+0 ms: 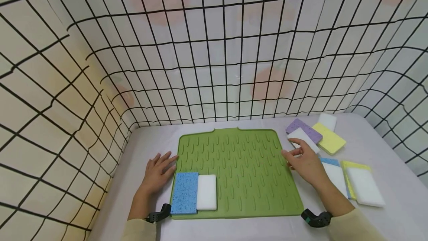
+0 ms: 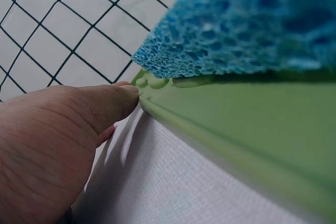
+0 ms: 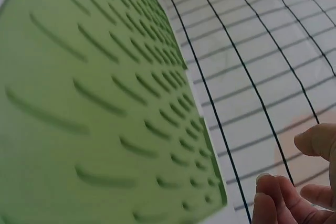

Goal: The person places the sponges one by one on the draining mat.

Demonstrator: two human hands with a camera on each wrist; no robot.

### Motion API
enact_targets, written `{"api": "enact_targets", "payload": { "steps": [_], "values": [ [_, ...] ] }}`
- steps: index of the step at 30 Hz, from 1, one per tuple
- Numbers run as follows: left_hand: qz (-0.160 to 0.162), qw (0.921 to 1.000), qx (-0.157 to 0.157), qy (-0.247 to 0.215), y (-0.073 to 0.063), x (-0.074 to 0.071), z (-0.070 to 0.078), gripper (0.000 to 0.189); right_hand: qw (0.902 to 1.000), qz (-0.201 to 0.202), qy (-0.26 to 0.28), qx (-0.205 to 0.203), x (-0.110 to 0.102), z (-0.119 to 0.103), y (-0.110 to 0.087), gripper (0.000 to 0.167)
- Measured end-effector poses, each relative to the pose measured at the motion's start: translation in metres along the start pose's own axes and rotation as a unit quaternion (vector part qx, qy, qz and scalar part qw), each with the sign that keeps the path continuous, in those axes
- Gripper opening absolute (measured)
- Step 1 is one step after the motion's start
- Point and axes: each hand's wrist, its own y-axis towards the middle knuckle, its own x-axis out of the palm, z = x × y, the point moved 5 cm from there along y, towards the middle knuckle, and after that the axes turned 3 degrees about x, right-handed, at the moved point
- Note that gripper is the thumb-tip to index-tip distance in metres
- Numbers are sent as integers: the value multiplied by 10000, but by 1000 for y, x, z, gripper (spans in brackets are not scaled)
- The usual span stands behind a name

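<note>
A green ridged mat (image 1: 247, 174) lies flat between the hands. On its near left corner a blue speckled sponge (image 1: 185, 193) and a white sponge (image 1: 207, 192) lie side by side. My left hand (image 1: 156, 174) rests at the mat's left edge with fingers spread; in the left wrist view its thumb (image 2: 113, 106) meets the mat's rim, close to the blue sponge (image 2: 226, 35). Beside the right edge hovers my right hand (image 1: 305, 164), fingers loosely bent and nothing between them. Its fingertips (image 3: 270, 184) appear against the grid in the right wrist view.
Right of the mat, a white sponge (image 1: 302, 137), a purple sponge (image 1: 305, 130), a yellow sponge (image 1: 329, 138) and another white one (image 1: 327, 121) overlap. Nearer, a white-and-blue pair (image 1: 336, 177) and a white-on-yellow pair (image 1: 366, 187) lie beside my right forearm. A black wire grid (image 1: 224, 62) encloses the table.
</note>
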Motion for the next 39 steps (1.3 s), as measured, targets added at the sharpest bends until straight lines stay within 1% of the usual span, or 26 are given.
{"api": "enact_targets", "payload": {
  "steps": [5,10,13,16,21,28,34,39],
  "values": [
    [16,10000,-33,-18,-1,-1,2,46,9975,447,-538,-41,-30,20,15,76],
    [11,10000,-26,-20,0,-1,3,46,9876,1085,-1117,-179,-52,37,29,64],
    [20,10000,-18,-33,1,-1,2,46,9822,1269,-1358,-257,-59,44,34,60],
    [24,10000,-28,-41,1,-1,2,46,9802,1221,-1528,-313,-62,50,39,60],
    [-10,10000,-41,-41,0,-1,1,46,9814,981,-1616,-321,-61,58,44,61],
    [-2,10000,1,-80,0,0,1,46,9816,938,-1656,-167,-58,66,46,57],
    [-8,10000,29,-53,0,0,1,46,9822,803,-1694,-84,-58,66,45,56],
    [-5,10000,48,-45,0,-1,1,46,9817,732,-1745,-213,-59,60,42,55]
  ]
}}
